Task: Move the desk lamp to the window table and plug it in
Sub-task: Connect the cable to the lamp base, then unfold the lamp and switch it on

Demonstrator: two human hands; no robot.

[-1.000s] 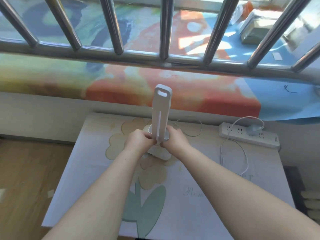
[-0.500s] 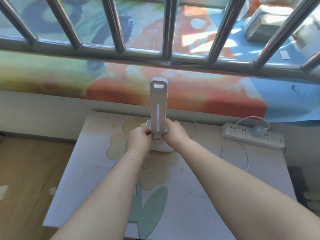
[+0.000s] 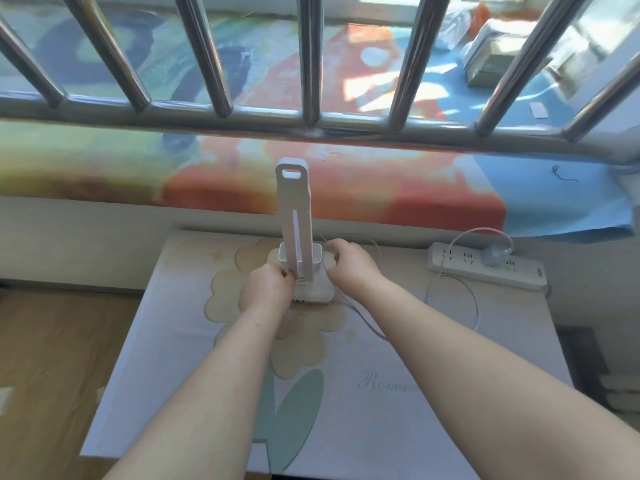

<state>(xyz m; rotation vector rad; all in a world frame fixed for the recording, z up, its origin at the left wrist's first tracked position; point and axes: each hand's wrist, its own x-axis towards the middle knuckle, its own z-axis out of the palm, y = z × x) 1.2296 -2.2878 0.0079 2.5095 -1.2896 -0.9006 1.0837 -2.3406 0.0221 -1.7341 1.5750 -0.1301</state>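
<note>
A white desk lamp [image 3: 295,216] stands upright on the window table [image 3: 450,393], its folded arm pointing up and its square base resting near the far middle of the flower-print cloth. My left hand [image 3: 268,289] grips the lamp's lower left side at the base. My right hand [image 3: 349,259] is curled at the base's right rear, touching it. A thin white cord [image 3: 363,318] trails from the lamp toward the right. A white power strip [image 3: 485,266] lies at the table's far right with a plug [image 3: 493,258] in it.
A metal railing [image 3: 311,123] with slanted bars runs across just beyond the table, over a colourful mat on the sill. Boxes [image 3: 491,57] sit on the sill at the far right. Wooden floor shows at the left.
The lamp has gone from tilted and lifted to standing on its base on the table. My right hand has shifted from the stem to the base's right rear.
</note>
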